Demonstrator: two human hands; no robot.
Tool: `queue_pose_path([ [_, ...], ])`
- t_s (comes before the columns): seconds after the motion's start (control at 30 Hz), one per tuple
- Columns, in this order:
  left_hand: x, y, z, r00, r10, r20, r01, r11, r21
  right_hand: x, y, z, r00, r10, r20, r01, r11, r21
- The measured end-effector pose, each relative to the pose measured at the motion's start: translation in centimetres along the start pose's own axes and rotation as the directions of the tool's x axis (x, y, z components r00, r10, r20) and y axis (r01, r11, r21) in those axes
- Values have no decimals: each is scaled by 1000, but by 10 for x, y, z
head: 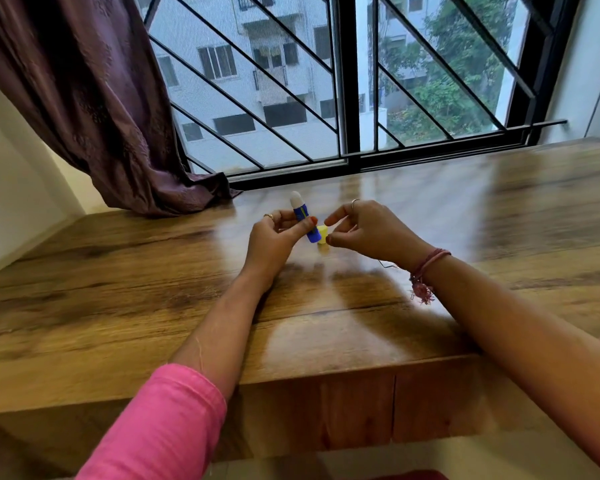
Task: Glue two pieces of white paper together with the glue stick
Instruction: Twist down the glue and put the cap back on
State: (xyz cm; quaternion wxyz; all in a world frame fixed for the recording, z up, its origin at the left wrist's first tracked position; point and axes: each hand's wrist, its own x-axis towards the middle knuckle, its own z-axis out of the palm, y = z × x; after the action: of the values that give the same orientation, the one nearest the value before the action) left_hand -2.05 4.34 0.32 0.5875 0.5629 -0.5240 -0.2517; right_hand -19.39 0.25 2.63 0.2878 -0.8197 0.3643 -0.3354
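While both arms reach out over the wooden table (430, 209), there is one glue stick (303, 220), one yellow cap (322, 234) and two hands to count. No paper shows anywhere on the table.

The left hand (276, 239) is lifted a little off the table with its palm turned up and toward the person. Its fingers (284, 216) curl around the blue tube and the thumb presses on the front, so the glue stick is held tight. The stick tilts a bit, with the white glue end poking up above the fingers and the blue bottom end sticking out below the thumb. There is a small yellow mark on the tube, but it is too blurry to read.

The right hand (368, 230) hovers just beside it, fingers bent and spread a little, holding nothing. The cap sits on the table right between the two thumbs, just under the right fingertips. I cannot tell if they touch it.

A pink sleeve (160, 424) covers the left arm and a pink thread band (426, 268) is on the right wrist
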Motion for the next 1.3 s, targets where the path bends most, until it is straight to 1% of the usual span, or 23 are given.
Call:
queue_pose_path([
  [0.07, -2, 6, 0, 1000, 3, 21, -1, 995, -101, -1, -3, -3, 988, 102, 116, -123, 974, 191],
  [0.13, -4, 9, 0, 998, -2, 67, 13, 988, -155, -4, -5, -6, 957, 154, 244, -229, 921, 314],
  [0.2, -6, 10, -2, 993, -8, 119, 31, 981, -190, -6, -6, -8, 928, 149, 343, -297, 852, 431],
  [0.27, -6, 11, -3, 983, 4, 182, 42, 967, -252, -7, -6, -9, 903, 122, 411, -344, 780, 523],
  [0.33, -8, 11, -4, 966, 35, 256, 49, 949, -311, -8, -7, -10, 881, 88, 465, -375, 730, 572],
  [0.43, -9, 12, -5, 927, 71, 367, 93, 907, -410, -9, -7, -14, 824, 36, 566, -430, 691, 581],
  [0.53, -11, 13, -5, 897, 86, 434, 119, 898, -424, -11, -7, -16, 776, 5, 630, -446, 711, 544],
  [0.6, -12, 13, -5, 887, 96, 451, 109, 907, -408, -12, -7, -14, 779, 11, 627, -421, 750, 510],
  [0.63, -13, 13, -6, 888, 101, 449, 101, 909, -405, -12, -7, -13, 793, 26, 608, -398, 778, 486],
  [0.73, -15, 14, -8, 902, 119, 414, 54, 922, -383, -12, -7, -10, 863, 72, 500, -293, 878, 378],
  [0.87, -19, 15, -5, 925, 131, 356, -26, 959, -283, -14, -8, -4, 936, 96, 339, -169, 967, 193],
  [1.0, -21, 16, -1, 938, 141, 318, -53, 962, -269, -13, -5, 6, 991, 26, 131, -28, 1000, 11],
  [1.07, -20, 16, -1, 937, 142, 319, -49, 958, -283, -13, -6, 9, 997, -3, 79, 6, 999, -40],
  [1.1, -20, 16, -2, 935, 142, 326, -44, 956, -291, -13, -7, 9, 996, 0, 94, 1, 1000, -18],
  [1.13, -20, 15, -3, 932, 143, 333, -40, 953, -299, -14, -8, 7, 989, 19, 145, -25, 999, 37],
  [1.23, -18, 15, -8, 930, 150, 336, -39, 948, -316, -14, -10, -2, 920, 86, 382, -167, 969, 184],
  [1.27, -18, 15, -9, 930, 151, 335, -36, 945, -325, -14, -10, -5, 907, 81, 414, -189, 956, 225],
  [1.3, -18, 15, -9, 930, 152, 335, -34, 942, -333, -14, -9, -6, 906, 73, 416, -195, 946, 258],
])
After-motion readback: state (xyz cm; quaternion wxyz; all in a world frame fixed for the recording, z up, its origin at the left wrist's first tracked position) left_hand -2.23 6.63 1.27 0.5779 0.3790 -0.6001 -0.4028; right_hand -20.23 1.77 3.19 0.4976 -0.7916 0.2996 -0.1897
